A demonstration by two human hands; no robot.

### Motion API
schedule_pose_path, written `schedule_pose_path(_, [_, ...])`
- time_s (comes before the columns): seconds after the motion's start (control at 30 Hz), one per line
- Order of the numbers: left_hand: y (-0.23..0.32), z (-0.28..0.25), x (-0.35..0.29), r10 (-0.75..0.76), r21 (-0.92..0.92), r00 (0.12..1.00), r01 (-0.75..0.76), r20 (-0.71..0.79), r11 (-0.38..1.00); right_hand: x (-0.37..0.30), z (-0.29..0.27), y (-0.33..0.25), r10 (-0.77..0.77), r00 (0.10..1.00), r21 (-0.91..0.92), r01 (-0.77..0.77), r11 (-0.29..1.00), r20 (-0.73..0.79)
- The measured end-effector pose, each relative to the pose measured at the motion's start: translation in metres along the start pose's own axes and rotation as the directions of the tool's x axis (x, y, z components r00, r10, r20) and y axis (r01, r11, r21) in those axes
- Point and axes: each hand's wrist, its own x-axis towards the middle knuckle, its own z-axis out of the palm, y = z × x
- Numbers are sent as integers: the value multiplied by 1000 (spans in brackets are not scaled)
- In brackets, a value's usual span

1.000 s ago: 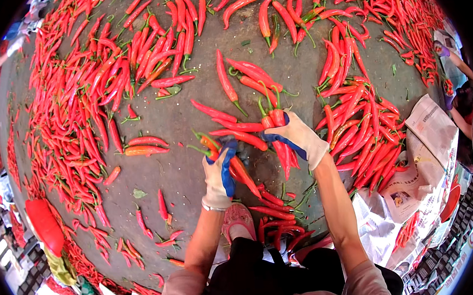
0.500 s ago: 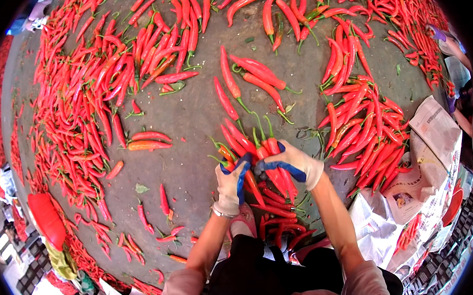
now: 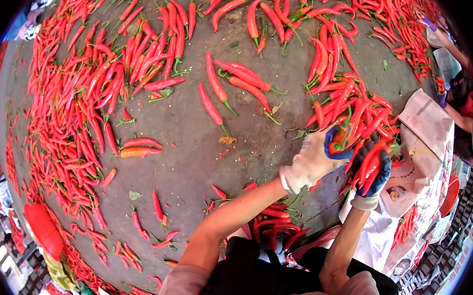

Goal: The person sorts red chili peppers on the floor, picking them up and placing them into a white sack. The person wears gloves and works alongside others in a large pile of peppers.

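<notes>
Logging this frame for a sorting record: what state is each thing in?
Left hand: gloved, touching the right-side chilli heap.
Right hand: gloved, gripping a bunch of red chillies.
Loose chillies: spread flat on the ground.
Newspaper: lying open.

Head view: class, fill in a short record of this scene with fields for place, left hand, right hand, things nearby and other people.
Place: grey ground strewn with red chillies
Left hand: gloved, reaching across into a chilli pile
Right hand: gloved, gripping a bunch of chillies
Nearby: newspaper to the right, red basin to the left
Others: a person's arm at the right edge
</notes>
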Motion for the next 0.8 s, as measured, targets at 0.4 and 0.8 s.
schedule_pose_path(0.4, [-5,-201,-28,1,1000,1000,20,-20,2,11,49,88,213,975,-231,-220,948,-59])
schedule_pose_path(0.8, [-1,-241,13,-187,965,964,-218,190,-147,47,103,119,379,925,-551,-306,776,21])
